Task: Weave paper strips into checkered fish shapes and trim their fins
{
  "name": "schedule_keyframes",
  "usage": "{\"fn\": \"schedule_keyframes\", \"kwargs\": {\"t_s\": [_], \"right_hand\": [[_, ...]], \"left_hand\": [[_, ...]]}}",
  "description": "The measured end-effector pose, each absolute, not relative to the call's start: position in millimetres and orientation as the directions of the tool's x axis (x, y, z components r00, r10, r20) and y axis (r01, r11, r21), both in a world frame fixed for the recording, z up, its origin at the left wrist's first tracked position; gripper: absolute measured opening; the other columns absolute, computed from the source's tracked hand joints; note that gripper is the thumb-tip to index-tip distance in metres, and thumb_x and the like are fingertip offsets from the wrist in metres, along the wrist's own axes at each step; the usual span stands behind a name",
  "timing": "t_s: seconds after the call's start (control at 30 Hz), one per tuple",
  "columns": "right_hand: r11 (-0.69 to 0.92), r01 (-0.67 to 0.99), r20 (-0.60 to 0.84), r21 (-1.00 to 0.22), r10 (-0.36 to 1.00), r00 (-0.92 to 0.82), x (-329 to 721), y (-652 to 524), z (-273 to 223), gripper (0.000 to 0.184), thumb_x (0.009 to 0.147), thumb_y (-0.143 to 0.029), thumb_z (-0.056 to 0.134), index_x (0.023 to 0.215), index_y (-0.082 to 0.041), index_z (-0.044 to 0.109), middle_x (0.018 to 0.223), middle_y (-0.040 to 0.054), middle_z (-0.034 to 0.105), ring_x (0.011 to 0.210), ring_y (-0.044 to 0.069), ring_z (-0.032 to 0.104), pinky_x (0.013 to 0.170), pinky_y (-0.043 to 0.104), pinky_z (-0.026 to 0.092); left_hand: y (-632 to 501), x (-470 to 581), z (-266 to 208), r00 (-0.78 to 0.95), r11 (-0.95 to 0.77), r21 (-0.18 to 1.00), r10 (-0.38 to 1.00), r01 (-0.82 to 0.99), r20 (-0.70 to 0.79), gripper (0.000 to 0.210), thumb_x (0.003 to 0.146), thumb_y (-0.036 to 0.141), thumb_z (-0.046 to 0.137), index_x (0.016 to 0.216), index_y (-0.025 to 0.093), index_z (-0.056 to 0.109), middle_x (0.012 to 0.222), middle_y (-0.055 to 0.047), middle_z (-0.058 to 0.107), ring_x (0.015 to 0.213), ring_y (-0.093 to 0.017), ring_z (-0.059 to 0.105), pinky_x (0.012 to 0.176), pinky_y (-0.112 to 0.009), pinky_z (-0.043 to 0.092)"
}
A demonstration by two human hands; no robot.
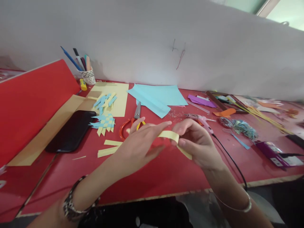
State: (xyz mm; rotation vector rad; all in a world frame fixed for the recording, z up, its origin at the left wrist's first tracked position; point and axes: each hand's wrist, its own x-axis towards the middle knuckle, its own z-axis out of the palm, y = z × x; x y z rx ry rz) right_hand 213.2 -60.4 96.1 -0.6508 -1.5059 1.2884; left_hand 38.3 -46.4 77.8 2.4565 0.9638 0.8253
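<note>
Head view: right hand (198, 142) closed, pinching yellow paper strip (169, 135) above red table (152, 180). Strip spans between hands. Left hand (140, 144) fingers extended at strip's other end; can't tell if gripping. Scissors (137, 111) just beyond left hand.

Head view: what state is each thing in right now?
Yellow strip: bent, pinched in the right hand
Left hand: open
Scissors: lying down, partly hidden
Phone: lying flat, screen dark
Glue gun: lying on its side
Cup: upright, holding pens
Blue sheets: overlapping
</note>
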Motion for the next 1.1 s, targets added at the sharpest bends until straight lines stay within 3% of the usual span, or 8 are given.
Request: {"fn": "schedule_keyframes", "kwargs": {"t_s": [0.1,0.23,0.33,0.47,0.63,0.83,0.97,1.1], "right_hand": [[0.374,-0.305,0.44,-0.876,0.879,-0.186,212.4,-59.1,104.0,0.012,0.073,-0.018,0.061,0.078,-0.025,0.053,0.067,-0.0041,0.051,0.056,0.007,0.047,0.047,0.017,0.039],[0.387,-0.326,0.405,-0.862,0.914,0.016,220.2,-51.6,110.0,0.015,0.071,-0.018,0.062,0.074,-0.026,0.05,0.068,-0.0054,0.049,0.06,0.005,0.05,0.054,0.016,0.043],[0.344,-0.301,0.347,-0.889,0.937,0.045,218.8,-48.8,104.5,0.015,0.07,-0.015,0.06,0.073,-0.024,0.049,0.069,-0.0061,0.049,0.06,0.003,0.052,0.056,0.014,0.043],[0.227,-0.127,0.241,-0.966,0.964,-0.111,198.3,-51.9,83.3,0.012,0.07,-0.014,0.058,0.073,-0.021,0.048,0.065,-0.0058,0.051,0.054,0.004,0.051,0.049,0.015,0.043],[0.277,0.142,0.252,-0.95,0.952,-0.172,179.6,-52.3,62.1,0.012,0.068,-0.015,0.058,0.068,-0.019,0.047,0.067,-0.0036,0.055,0.06,0.007,0.057,0.057,0.02,0.048],[0.392,0.441,0.37,-0.808,0.919,-0.138,182.7,-47.5,63.7,0.009,0.07,-0.014,0.056,0.065,-0.019,0.049,0.062,-0.0036,0.058,0.054,0.007,0.053,0.054,0.019,0.045],[0.437,0.564,0.428,-0.701,0.89,-0.158,185.5,-45.1,65.3,0.007,0.07,-0.014,0.054,0.067,-0.019,0.05,0.057,-0.0049,0.055,0.049,0.006,0.048,0.048,0.017,0.039],[0.468,0.641,0.415,-0.608,0.876,-0.245,188.1,-42.4,67.1,0.004,0.072,-0.016,0.052,0.069,-0.018,0.054,0.054,-0.006,0.051,0.045,0.004,0.041,0.045,0.016,0.032]], "left_hand": [[-41.0,37.5,74.6,0.549,-0.488,0.804,0.797,0.34,0.252,0.03,0.087,0.027,0.033,0.113,0.022,0.047,0.064,0.004,0.056,0.061,-0.012,0.054,0.077,-0.032,0.042],[-34.0,28.7,63.2,0.521,-0.136,0.99,0.847,0.025,0.103,0.025,0.087,0.029,0.035,0.096,0.019,0.056,0.058,0.003,0.051,0.06,-0.011,0.052,0.063,-0.024,0.043],[-29.9,27.0,59.8,0.511,0.156,0.965,0.859,-0.209,-0.028,0.022,0.085,0.025,0.039,0.087,0.017,0.059,0.058,0.002,0.053,0.058,-0.01,0.053,0.063,-0.024,0.044],[-25.9,35.2,63.5,0.46,0.444,0.785,0.857,-0.432,-0.232,0.021,0.083,0.022,0.043,0.085,0.017,0.063,0.067,-0.001,0.06,0.062,-0.011,0.057,0.064,-0.024,0.046],[-27.5,48.9,67.3,0.409,0.543,0.673,0.835,-0.503,-0.368,0.028,0.085,0.023,0.038,0.092,0.016,0.065,0.076,-0.003,0.066,0.075,-0.013,0.06,0.07,-0.023,0.045],[-36.7,61.2,76.9,0.469,0.577,0.553,0.815,-0.601,-0.34,0.036,0.088,0.025,0.03,0.095,0.014,0.064,0.083,-0.005,0.067,0.086,-0.016,0.06,0.078,-0.026,0.046],[-40.6,63.7,75.5,0.487,0.514,0.592,0.845,-0.621,-0.224,0.029,0.086,0.025,0.039,0.093,0.014,0.065,0.082,-0.005,0.066,0.087,-0.016,0.059,0.078,-0.025,0.046],[-43.0,62.1,71.1,0.379,0.462,0.672,0.882,-0.579,-0.28,0.022,0.082,0.015,0.046,0.091,0.017,0.066,0.081,-0.002,0.065,0.084,-0.013,0.058,0.078,-0.022,0.044]]}}
